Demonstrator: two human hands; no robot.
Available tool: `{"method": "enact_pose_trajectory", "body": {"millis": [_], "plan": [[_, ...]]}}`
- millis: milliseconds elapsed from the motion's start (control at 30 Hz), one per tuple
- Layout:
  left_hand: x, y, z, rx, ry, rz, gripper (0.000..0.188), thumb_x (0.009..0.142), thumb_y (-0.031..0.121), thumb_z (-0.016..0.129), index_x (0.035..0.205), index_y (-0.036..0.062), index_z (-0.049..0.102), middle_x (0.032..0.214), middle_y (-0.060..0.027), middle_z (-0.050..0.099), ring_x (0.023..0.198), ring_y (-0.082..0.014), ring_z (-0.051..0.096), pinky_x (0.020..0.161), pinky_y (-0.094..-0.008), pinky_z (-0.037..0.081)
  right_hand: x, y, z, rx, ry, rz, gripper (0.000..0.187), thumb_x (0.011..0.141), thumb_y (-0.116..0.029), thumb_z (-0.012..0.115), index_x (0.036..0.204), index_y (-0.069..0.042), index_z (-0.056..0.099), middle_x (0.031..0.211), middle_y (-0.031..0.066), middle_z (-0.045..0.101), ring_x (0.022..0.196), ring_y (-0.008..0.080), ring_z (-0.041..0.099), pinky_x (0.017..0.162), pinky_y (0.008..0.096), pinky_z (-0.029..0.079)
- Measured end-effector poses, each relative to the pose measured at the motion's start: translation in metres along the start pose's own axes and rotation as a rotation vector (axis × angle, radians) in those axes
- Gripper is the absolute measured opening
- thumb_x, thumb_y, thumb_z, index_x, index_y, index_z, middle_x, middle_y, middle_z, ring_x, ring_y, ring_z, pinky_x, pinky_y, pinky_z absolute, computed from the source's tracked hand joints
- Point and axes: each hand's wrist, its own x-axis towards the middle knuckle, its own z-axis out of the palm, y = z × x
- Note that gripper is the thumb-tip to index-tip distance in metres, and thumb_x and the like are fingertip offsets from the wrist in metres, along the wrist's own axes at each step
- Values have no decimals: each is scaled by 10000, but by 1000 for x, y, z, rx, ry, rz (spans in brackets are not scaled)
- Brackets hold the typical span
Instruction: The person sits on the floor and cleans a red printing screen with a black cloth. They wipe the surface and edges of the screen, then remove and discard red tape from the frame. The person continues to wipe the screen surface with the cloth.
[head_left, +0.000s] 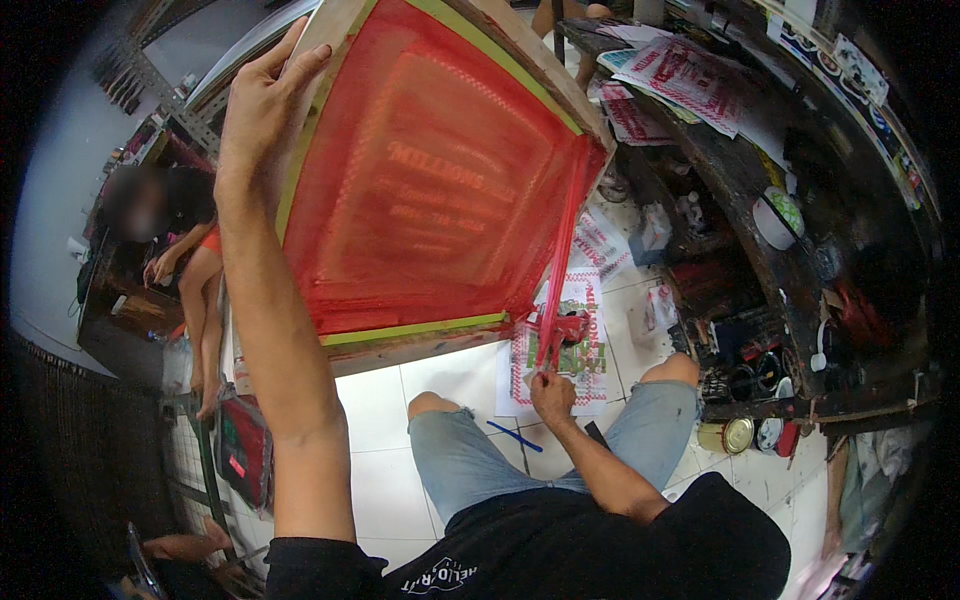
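Note:
My left hand [268,95] grips the upper left edge of a wooden screen-printing frame [375,350], which I hold up tilted. Its mesh [400,150] is smeared with red ink, and yellow-green tape [420,328] runs along the inner border. Pinched in my right hand [553,395] is the lower end of a red-stained strip of tape [558,270]. The strip is stretched and crumpled, still joined to the frame's right side. Below it, a printed sheet [512,385] with a red border lies on the white tiled floor, partly covered by the strip.
At right stands a dark, cluttered shelf [715,170] with red-printed sheets [690,75] on top. A tin can [728,435] lies beside its base. A blue stick-like object [515,436] is on the floor between my legs. Another person [180,240] sits at far left, near a dark bag [245,450].

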Motion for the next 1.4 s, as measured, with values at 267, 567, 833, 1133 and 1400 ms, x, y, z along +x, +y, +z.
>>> {"method": "enact_pose_trajectory", "body": {"millis": [267,567,833,1133,1400], "plan": [[1,1,9,8,-3,-96,394,911,248,615,1275,97,596,1019,-23,663,836,-105,618,734,-227,475,-26,-22,-26,-369,-298,-368,158,760,-147,570,716,-20,653,692,187,651,612,344,661,530,465,520],[-9,22,-12,3,-140,53,464,880,238,608,1269,-10,553,1107,-140,626,953,-207,587,821,-319,461,-8,19,29,-71,-153,226,359,900,-325,535,863,2,681,829,216,679,749,381,669,655,471,523],[-13,18,-5,12,-174,101,496,855,160,556,1286,-80,508,1113,-240,625,972,-288,590,855,-369,456,31,155,97,446,170,775,394,747,-396,717,801,-6,717,836,212,692,818,340,668,776,428,516],[-16,24,0,90,-173,160,526,858,221,543,1308,-51,505,1222,-251,576,1092,-325,556,931,-414,433,27,114,56,149,-7,1013,522,661,-356,720,1000,39,672,1046,274,651,979,410,640,858,456,510],[-15,16,5,95,-53,18,354,920,257,595,1206,51,629,1084,-59,664,958,-132,619,840,-256,472,6,119,66,-208,55,352,181,754,-173,665,897,-73,619,1024,146,629,859,376,642,739,476,508]]}}
